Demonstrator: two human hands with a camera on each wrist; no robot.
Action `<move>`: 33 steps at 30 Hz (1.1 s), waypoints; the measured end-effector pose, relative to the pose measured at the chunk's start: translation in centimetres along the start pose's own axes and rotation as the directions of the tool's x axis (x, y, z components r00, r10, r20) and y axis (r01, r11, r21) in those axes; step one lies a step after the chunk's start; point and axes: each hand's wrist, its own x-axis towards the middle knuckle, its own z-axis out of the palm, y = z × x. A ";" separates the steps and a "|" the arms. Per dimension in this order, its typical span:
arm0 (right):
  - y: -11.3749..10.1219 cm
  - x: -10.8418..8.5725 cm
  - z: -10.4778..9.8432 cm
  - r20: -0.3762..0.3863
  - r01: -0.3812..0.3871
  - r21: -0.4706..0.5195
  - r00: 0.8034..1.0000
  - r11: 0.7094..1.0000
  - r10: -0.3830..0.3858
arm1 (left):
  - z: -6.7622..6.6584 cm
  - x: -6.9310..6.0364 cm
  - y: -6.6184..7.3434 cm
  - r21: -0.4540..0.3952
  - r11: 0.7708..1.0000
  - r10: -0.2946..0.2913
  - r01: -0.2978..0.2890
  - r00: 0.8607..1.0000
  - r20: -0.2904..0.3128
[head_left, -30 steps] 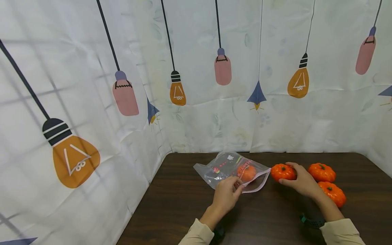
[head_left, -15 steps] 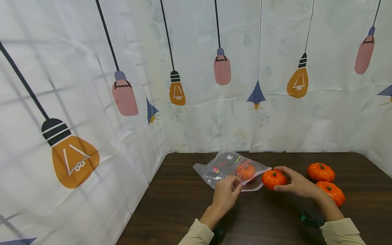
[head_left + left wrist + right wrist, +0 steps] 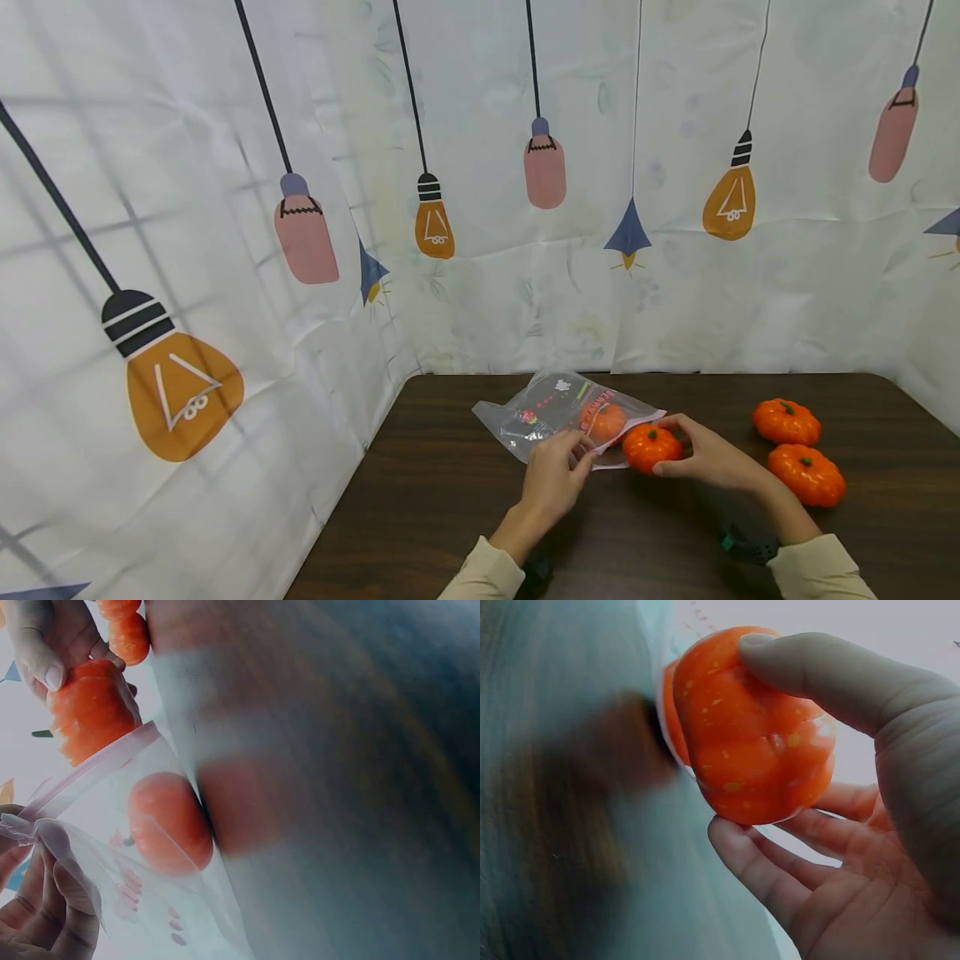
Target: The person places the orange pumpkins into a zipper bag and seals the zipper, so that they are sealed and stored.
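A clear zip bag [image 3: 540, 417] with printed lettering lies on the dark table, its mouth toward the right. Inside it sits one small orange pumpkin [image 3: 171, 823]. My left hand [image 3: 553, 482] pinches the bag's zip edge between thumb and fingers, lifting the mouth. In my right hand [image 3: 708, 454] is a second orange pumpkin [image 3: 651, 448], gripped between thumb and fingers right at the bag's opening. The right wrist view shows this held pumpkin [image 3: 754, 731] up close, hiding most of the one in the bag.
Two more orange pumpkins, a back one [image 3: 787, 422] and a front one [image 3: 807, 475], stand at the right of the table [image 3: 435, 500]. A white curtain [image 3: 487, 308] printed with lamps hangs behind the table and along its left side.
My right hand has carried its pumpkin leftward from near the other two to the bag's mouth. The left hand keeps its pinch on the bag edge in the same place.
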 end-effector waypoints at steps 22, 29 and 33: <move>0.2 1.0 3.2 -0.108 0.030 -0.009 0.994 1.000 -0.031 | 0.1 -0.2 0.3 -0.024 1.000 0.002 -0.001 1.000 0.007; 0.2 1.3 4.1 -0.156 0.025 -0.040 0.987 0.999 -0.031 | 0.1 -0.2 0.3 -0.029 1.000 -0.003 0.004 1.000 0.021; 0.4 1.6 4.5 -0.185 0.002 -0.041 0.983 0.999 -0.010 | 0.0 -0.2 0.3 -0.024 1.000 -0.004 0.005 0.999 0.032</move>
